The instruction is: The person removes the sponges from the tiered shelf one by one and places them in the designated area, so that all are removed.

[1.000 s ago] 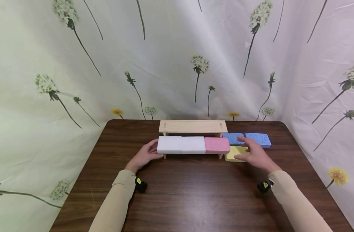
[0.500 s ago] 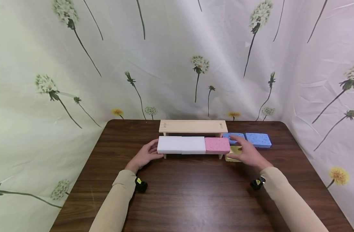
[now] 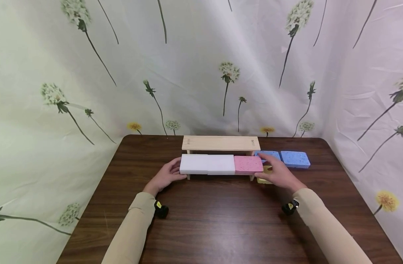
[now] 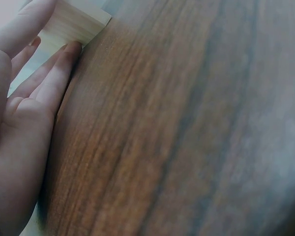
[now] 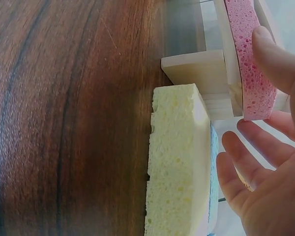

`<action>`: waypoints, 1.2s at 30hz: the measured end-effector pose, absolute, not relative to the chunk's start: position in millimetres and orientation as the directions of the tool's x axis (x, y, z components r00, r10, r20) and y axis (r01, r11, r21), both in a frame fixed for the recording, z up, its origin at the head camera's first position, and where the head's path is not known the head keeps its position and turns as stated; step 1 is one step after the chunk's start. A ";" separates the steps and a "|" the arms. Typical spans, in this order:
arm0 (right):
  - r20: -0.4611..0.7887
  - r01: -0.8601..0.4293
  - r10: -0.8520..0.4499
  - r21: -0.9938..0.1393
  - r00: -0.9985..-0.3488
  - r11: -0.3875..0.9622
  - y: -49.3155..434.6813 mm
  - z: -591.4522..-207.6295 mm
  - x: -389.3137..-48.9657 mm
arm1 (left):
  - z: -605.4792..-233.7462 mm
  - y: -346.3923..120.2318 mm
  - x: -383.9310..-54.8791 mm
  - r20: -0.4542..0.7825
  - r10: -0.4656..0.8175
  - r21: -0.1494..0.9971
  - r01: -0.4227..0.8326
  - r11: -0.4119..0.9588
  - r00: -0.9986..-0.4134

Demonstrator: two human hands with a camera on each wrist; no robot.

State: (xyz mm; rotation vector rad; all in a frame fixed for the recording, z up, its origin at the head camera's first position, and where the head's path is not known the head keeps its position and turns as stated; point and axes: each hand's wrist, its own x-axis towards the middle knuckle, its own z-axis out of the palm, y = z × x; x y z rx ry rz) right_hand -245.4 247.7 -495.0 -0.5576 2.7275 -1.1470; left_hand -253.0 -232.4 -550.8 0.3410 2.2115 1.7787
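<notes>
Right hand has shifted left until it meets the pink sponge; its thumb lies on the near side and a finger reaches the far corner, a loose pinch, while the remaining fingers extend free. Left hand cups the row's opposite end, relaxed rather than clenched, fingers touching wood in the left wrist view; contact at both ends probably steadies the row. Two white foam blocks and the pink sponge sit end to end on the front tier of a wooden rack, whose legs hold them above the surface; the yellow sponge and two blue sponges lie to the right.
</notes>
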 end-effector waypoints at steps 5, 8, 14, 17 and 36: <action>0.019 -0.279 -0.380 -0.714 -0.925 0.642 247.2 -493.4 -244.4 | -551.3 -231.5 -254.2 -0.068 0.355 0.976 0.010 0.215 -0.932; 0.023 -0.280 -0.377 -0.711 -0.926 0.645 246.9 -492.4 -243.7 | -552.4 -231.1 -255.8 -0.061 0.358 0.978 0.016 0.209 -0.932; 0.039 -0.288 -0.368 -0.702 -0.929 0.652 247.1 -492.0 -242.8 | -552.2 -230.0 -257.3 -0.062 0.356 0.980 0.011 0.200 -0.932; 0.054 -0.296 -0.363 -0.696 -0.930 0.654 248.6 -493.0 -242.4 | -552.2 -230.1 -257.7 -0.064 0.356 0.981 0.006 0.194 -0.932; 0.054 -0.275 -0.331 -0.691 -0.942 0.669 264.8 -498.6 -236.8 | -553.3 -231.0 -255.7 -0.059 0.353 0.980 0.012 0.197 -0.934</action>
